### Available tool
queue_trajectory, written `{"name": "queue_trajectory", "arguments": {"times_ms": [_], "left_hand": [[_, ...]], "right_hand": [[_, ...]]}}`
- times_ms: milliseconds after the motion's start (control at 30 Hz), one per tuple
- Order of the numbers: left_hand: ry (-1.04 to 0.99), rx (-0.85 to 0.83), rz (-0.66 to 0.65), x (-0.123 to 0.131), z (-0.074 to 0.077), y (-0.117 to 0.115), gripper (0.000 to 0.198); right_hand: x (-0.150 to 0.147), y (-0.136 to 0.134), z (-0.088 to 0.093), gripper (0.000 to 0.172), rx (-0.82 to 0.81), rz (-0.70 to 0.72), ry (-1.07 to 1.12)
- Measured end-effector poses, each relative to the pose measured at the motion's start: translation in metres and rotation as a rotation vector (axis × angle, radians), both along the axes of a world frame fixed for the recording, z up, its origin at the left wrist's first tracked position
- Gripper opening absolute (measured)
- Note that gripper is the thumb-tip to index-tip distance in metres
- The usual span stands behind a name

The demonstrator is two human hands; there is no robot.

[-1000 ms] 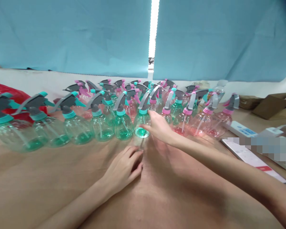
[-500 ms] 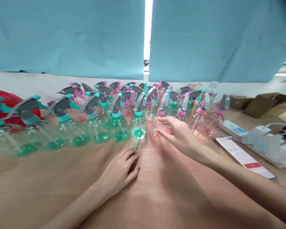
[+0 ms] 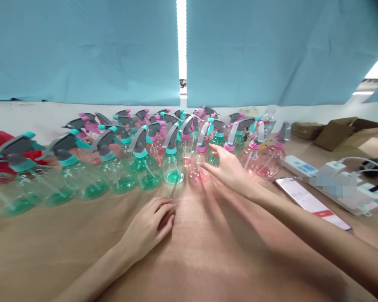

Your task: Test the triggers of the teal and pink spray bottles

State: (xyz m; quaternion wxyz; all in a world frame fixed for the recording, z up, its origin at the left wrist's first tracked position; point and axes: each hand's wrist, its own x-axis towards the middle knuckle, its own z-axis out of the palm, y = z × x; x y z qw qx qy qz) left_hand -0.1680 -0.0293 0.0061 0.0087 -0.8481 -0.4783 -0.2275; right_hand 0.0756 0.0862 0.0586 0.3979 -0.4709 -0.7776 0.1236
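Observation:
Clear spray bottles with grey trigger heads stand upright in a row across the wooden table (image 3: pixel 189 256). On the left they are green, such as the green spray bottle (image 3: pixel 172 167) with a turquoise collar; on the right they are pink. My right hand (image 3: pixel 229 170) is at the right side of a pink spray bottle (image 3: pixel 199 170), thumb and forefinger apart; whether the thumb touches it I cannot tell. My left hand (image 3: pixel 148 224) rests on the wood in front of the green bottles, holding nothing, its fingers loosely bent.
More spray bottles crowd behind the front row. A phone (image 3: pixel 311 203) lies at right beside a white power strip (image 3: pixel 337 186) with plugs and cables. Cardboard boxes (image 3: pixel 337 134) stand at the back right. Red plastic (image 3: pixel 0 140) lies at far left; blue cloth (image 3: pixel 113 54) hangs behind.
The view has turned slightly right, so everything sits further left. Against the pink bottle, my right hand has shifted right and its fingers are wider apart. My left hand stays on the table.

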Motion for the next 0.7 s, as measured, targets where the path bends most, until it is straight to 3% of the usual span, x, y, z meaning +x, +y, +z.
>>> {"name": "queue_trajectory", "arguments": {"times_ms": [200,400,533,700], "left_hand": [[-0.022,0.033,-0.004,0.006,0.002,-0.004,0.019],[-0.014,0.003,-0.024,0.017,0.009,-0.014,0.020],[-0.087,-0.045,0.010,0.022,0.017,-0.020,0.020],[-0.263,-0.099,0.151,0.037,0.039,-0.016,0.020]], "right_hand": [[-0.017,0.021,-0.006,0.061,-0.016,-0.027,0.021],[-0.018,0.028,-0.004,0.027,-0.041,-0.022,-0.024],[-0.015,0.020,0.000,0.027,-0.054,-0.010,-0.033],[-0.007,-0.007,0.000,0.034,-0.065,0.048,-0.085]]}}
